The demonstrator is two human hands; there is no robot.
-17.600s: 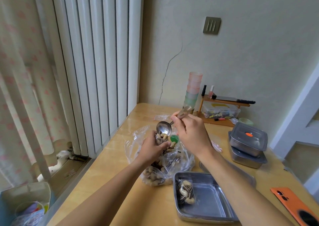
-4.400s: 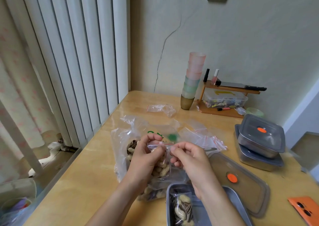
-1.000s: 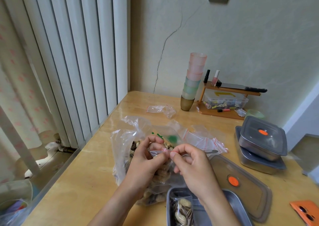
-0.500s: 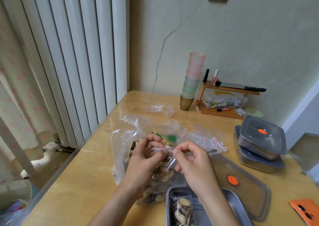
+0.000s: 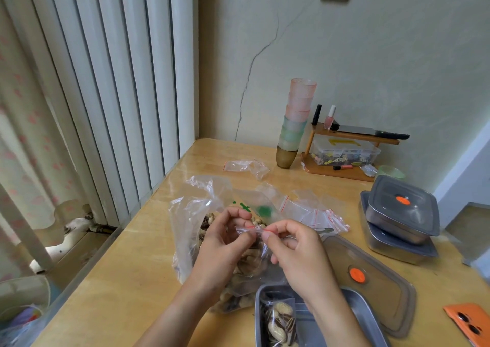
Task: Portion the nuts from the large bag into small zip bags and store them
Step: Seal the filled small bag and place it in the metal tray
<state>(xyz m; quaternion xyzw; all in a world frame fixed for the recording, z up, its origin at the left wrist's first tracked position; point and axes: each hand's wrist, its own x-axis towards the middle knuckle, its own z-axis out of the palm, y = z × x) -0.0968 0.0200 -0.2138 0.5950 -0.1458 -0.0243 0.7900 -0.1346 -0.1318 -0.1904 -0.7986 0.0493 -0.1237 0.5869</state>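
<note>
Clear zip bag [image 5: 255, 230] with red seal line, orange phone [image 5: 469, 322], cream curtain [image 5: 26, 134] (pink blotches).

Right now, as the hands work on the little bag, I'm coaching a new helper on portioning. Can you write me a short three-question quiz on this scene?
1. True or false: the left hand and the right hand both pinch the top edge of the small zip bag.
2. How many filled bags show in the metal tray? A) none B) one C) three
3. Fill in: the loose lid with the orange dot lies on the tray's ___ side.

Key: 1 true; 2 B; 3 right.
</note>
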